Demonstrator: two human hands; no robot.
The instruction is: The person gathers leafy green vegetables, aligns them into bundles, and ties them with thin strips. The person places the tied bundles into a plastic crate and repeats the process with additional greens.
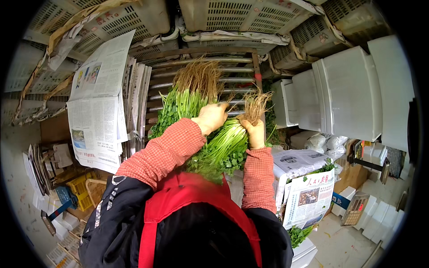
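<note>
A bunch of coriander [231,136] with long tan roots and pale green stems is gripped by my right hand [254,133], just below the roots. Its leaves hang down toward my red apron [187,190]. My left hand [212,117] is closed at the edge of a larger coriander pile [190,99], with a few thin root strands showing at its fingertips. The pile lies with roots pointing away from me on a slatted metal rack [234,70]. My left palm hides part of the stems.
Stacked newspapers [96,102] stand left of the rack. Grey plastic crates [232,15] line the far side. White foam boxes [348,89] are stacked at right. A newspaper-covered box [309,198] with greens sits near my right forearm, and a calculator [355,210] lies beyond it.
</note>
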